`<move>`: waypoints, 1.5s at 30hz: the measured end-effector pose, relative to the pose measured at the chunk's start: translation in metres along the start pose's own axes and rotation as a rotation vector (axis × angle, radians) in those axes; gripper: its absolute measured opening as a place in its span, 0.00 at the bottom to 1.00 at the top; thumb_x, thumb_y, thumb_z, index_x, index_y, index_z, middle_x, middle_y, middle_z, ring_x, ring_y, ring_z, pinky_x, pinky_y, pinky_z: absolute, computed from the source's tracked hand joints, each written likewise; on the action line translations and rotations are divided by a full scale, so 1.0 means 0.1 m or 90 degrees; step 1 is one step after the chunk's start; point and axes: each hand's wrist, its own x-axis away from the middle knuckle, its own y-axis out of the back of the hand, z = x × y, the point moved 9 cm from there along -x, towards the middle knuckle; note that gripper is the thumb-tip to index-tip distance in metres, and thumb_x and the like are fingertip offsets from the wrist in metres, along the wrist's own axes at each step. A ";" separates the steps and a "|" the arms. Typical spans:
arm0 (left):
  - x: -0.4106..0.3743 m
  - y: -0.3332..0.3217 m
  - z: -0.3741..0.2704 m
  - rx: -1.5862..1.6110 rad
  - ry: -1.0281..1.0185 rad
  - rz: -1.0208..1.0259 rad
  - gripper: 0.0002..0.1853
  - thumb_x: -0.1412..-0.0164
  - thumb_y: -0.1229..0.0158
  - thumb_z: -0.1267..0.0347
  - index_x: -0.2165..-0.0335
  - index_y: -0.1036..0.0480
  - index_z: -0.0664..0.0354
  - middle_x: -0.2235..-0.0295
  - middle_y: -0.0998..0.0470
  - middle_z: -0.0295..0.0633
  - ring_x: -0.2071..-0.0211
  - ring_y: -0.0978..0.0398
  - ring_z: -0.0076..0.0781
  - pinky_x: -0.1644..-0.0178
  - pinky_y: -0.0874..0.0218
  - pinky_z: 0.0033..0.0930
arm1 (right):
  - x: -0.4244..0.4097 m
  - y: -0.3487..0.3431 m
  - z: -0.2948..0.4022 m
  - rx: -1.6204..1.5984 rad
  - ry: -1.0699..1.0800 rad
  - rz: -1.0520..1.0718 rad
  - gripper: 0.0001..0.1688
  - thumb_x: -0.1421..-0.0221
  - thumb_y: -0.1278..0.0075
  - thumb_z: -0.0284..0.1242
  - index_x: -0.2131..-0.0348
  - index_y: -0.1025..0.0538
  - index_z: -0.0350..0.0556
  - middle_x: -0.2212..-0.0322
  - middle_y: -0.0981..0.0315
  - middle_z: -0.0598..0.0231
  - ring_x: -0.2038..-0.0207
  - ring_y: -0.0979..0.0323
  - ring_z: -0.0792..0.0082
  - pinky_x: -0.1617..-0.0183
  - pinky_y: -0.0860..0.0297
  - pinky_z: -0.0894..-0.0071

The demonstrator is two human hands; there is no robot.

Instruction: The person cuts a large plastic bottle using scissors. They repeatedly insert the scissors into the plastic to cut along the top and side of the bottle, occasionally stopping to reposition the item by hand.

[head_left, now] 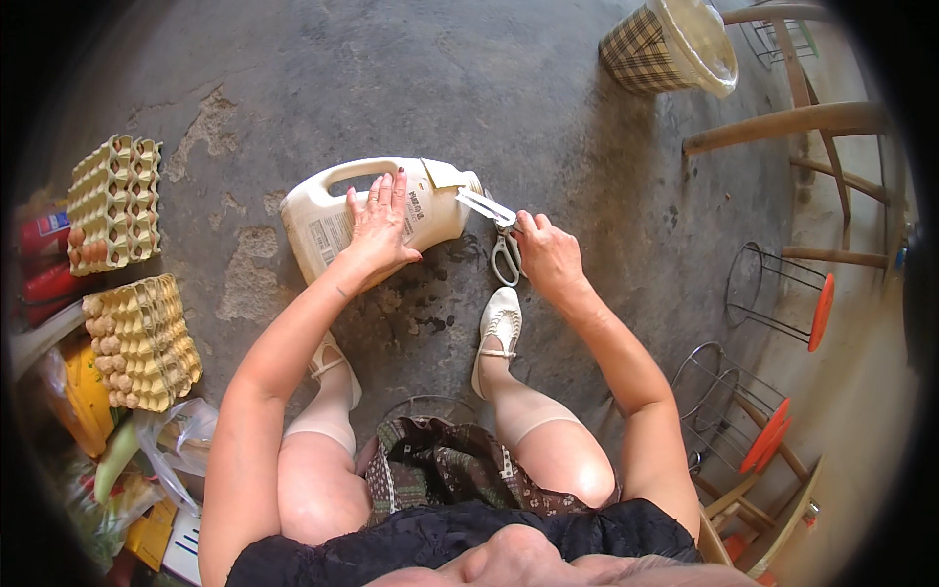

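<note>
A large white plastic jug (323, 220) with a moulded handle and printed writing lies on its side on the concrete floor. Spread flat, my left hand (381, 227) rests on the jug's side, below the handle. A cut flap of plastic (441, 174) stands up near the jug's neck. My right hand (549, 257) grips a peeler-like tool with a white slotted head (488, 207), its tip touching the jug near the neck. Grey-handled scissors (505, 258) lie on the floor beside that hand, their blades partly hidden under the tool.
Egg trays (117, 205) are stacked at the left, near bags and vegetables. A checked waste bin (645, 55) with a plastic liner stands at the upper right. Wooden chairs (785, 125) and wire stools with red seats (821, 312) line the right. Two white shoes flank the floor before me.
</note>
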 end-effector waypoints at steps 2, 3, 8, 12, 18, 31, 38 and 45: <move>-0.01 -0.03 0.01 0.010 0.002 0.011 0.80 0.71 0.21 0.49 0.32 0.68 0.63 0.33 0.52 0.57 0.31 0.56 0.51 0.33 0.73 0.75 | -0.05 0.00 -0.01 0.029 0.002 0.035 0.12 0.38 0.52 0.34 0.61 0.30 0.44 0.70 0.28 0.53 0.71 0.23 0.50 0.69 0.27 0.52; -0.01 -0.03 0.01 0.005 0.004 0.012 0.79 0.70 0.21 0.50 0.32 0.68 0.63 0.34 0.52 0.57 0.31 0.55 0.51 0.33 0.73 0.74 | -0.08 0.02 -0.01 0.043 0.004 0.052 0.11 0.38 0.52 0.33 0.61 0.30 0.44 0.70 0.28 0.53 0.70 0.23 0.50 0.68 0.27 0.52; 0.03 -0.07 -0.01 -0.008 -0.007 -0.004 0.79 0.70 0.22 0.51 0.32 0.69 0.62 0.34 0.50 0.56 0.33 0.52 0.51 0.32 0.74 0.73 | -0.27 -0.11 0.04 0.101 -0.007 0.148 0.10 0.38 0.54 0.30 0.61 0.31 0.42 0.68 0.24 0.48 0.66 0.20 0.51 0.62 0.24 0.57; 0.00 -0.05 0.01 -0.002 -0.010 0.006 0.79 0.70 0.22 0.51 0.32 0.69 0.62 0.35 0.50 0.56 0.33 0.52 0.50 0.33 0.73 0.73 | -0.31 -0.15 0.00 0.108 0.009 0.143 0.10 0.39 0.54 0.28 0.60 0.32 0.41 0.68 0.24 0.47 0.66 0.20 0.51 0.62 0.24 0.57; 0.01 -0.04 -0.01 -0.012 -0.007 0.004 0.78 0.70 0.22 0.51 0.32 0.68 0.64 0.36 0.50 0.56 0.33 0.52 0.51 0.33 0.72 0.73 | -0.39 -0.29 -0.15 0.174 0.036 0.175 0.10 0.39 0.54 0.28 0.60 0.32 0.42 0.72 0.23 0.50 0.71 0.19 0.55 0.71 0.22 0.61; 0.07 -0.08 -0.09 -0.058 -0.036 0.003 0.78 0.70 0.24 0.51 0.32 0.69 0.65 0.37 0.49 0.54 0.34 0.51 0.50 0.33 0.72 0.72 | -0.53 -0.51 0.16 0.298 0.051 0.181 0.11 0.41 0.52 0.28 0.60 0.33 0.39 0.72 0.23 0.54 0.71 0.19 0.63 0.72 0.23 0.67; 0.15 -0.14 -0.13 -0.080 -0.061 0.032 0.78 0.71 0.24 0.51 0.32 0.68 0.64 0.36 0.50 0.54 0.33 0.51 0.51 0.32 0.73 0.71 | -0.56 -0.77 0.25 0.325 0.145 0.215 0.12 0.41 0.53 0.28 0.59 0.32 0.40 0.71 0.22 0.59 0.68 0.20 0.66 0.71 0.23 0.71; 0.06 -0.03 -0.20 -0.049 -0.071 0.020 0.76 0.69 0.25 0.53 0.32 0.68 0.63 0.38 0.46 0.53 0.34 0.49 0.48 0.32 0.72 0.70 | -0.57 -0.84 0.16 0.346 0.083 0.113 0.11 0.41 0.53 0.30 0.59 0.30 0.44 0.74 0.21 0.63 0.72 0.20 0.67 0.79 0.25 0.61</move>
